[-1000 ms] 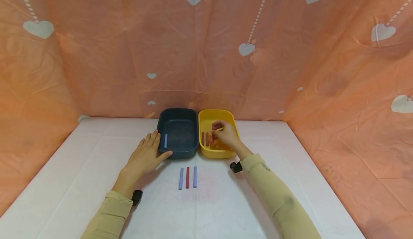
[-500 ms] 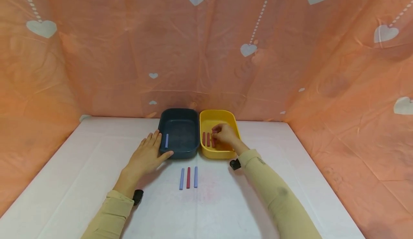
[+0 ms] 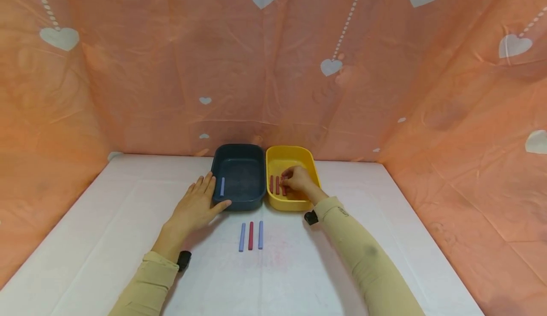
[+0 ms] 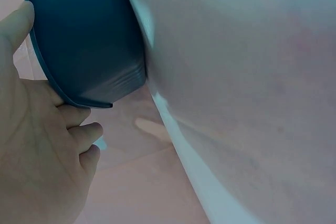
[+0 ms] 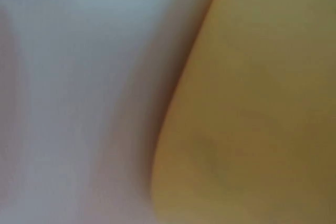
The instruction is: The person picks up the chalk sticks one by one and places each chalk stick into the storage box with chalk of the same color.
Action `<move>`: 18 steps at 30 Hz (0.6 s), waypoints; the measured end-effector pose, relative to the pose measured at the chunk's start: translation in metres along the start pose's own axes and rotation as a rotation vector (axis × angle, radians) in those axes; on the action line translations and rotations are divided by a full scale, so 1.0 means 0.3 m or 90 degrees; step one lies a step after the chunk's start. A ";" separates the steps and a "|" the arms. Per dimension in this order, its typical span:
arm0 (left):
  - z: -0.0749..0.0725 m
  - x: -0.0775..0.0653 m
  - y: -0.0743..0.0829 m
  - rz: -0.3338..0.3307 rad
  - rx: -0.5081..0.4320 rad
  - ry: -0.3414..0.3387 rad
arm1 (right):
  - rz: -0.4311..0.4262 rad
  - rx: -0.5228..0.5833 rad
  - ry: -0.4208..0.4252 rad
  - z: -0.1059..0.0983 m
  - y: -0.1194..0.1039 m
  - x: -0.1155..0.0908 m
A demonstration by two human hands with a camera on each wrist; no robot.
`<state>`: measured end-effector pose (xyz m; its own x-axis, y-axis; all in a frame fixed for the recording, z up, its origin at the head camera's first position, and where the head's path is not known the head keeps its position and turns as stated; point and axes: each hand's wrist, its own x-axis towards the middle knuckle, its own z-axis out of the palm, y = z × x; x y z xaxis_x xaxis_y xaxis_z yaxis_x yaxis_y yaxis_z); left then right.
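My right hand (image 3: 297, 179) is low inside the yellow tray (image 3: 291, 205), pinching a red chalk stick (image 3: 284, 191) between thumb and fingers. Two more red chalk sticks (image 3: 274, 185) lie side by side left of it. Only the tray's outer wall (image 5: 252, 114) fills the right wrist view, blurred. With fingers extended, my left hand (image 3: 194, 209) rests against the near left corner of the dark blue tray (image 3: 239, 205). In the left wrist view its thumb and fingers spread along that tray's rim (image 4: 44, 74). One blue chalk stick (image 3: 222, 187) lies in the dark blue tray.
Two blue chalk sticks (image 3: 242, 237) and a red one (image 3: 250, 236) lie in a row on the white tablecloth (image 3: 290, 278), in front of the trays. The trays stand side by side near the orange backdrop (image 3: 179, 69) with hearts, which rises behind and at both sides.
My right hand has lowered the red chalk stick toward the floor of the yellow tray, beside the other two. The left hand stays at the dark blue tray. The whole view shifts slightly.
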<state>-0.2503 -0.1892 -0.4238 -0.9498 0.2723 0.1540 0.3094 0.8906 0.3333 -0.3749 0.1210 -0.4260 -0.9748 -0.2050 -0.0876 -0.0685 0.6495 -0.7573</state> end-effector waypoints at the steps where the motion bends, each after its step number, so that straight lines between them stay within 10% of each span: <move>1: 0.000 -0.001 0.001 -0.001 0.000 0.000 | 0.001 -0.002 0.000 0.001 0.002 0.001; 18: 0.000 0.002 -0.002 -0.006 0.005 -0.005 | 0.007 -0.042 0.012 0.009 0.001 -0.005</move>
<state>-0.2510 -0.1896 -0.4239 -0.9531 0.2663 0.1439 0.2998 0.8963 0.3268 -0.3728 0.1194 -0.4278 -0.9794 -0.1840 -0.0832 -0.0708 0.6987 -0.7119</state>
